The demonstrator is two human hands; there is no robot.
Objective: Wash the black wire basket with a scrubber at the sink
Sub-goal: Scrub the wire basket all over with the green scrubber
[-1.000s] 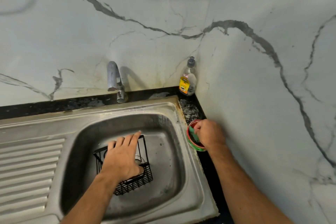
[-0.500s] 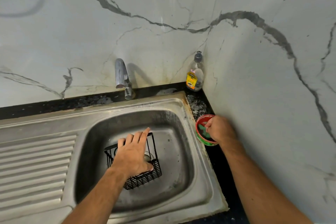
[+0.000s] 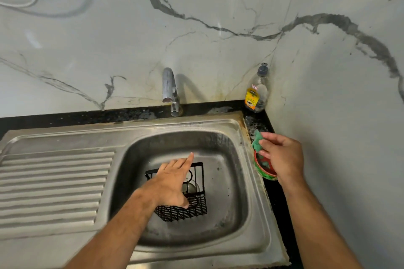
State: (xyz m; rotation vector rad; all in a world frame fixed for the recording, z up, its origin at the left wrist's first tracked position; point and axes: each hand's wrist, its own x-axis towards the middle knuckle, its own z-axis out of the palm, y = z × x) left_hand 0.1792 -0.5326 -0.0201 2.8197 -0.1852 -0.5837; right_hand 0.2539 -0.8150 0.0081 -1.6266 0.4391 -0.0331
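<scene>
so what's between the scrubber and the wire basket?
Head view: bare steel. The sink rim and basin's right wall separate green scrubber in the right hand from the wire basket.

I see a stainless steel sink (image 3: 65, 181) set in a black speckled stone counter (image 3: 87, 114). On that counter stand a clear plastic soap bottle (image 3: 257, 91) in the corner and a red-and-green round tub (image 3: 265, 173) just beside the sink's right rim. A black wire basket (image 3: 192, 207) sits in the basin.

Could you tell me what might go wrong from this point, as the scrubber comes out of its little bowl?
1. The right hand pinches the green scrubber only by its edge above the red bowl, so it might slip out.
2. That bowl sits on the narrow counter strip beside the sink; the wrist could knock it.
3. The left hand lies flat on the black wire basket, not gripping, so the basket may slide once scrubbing starts.
</scene>
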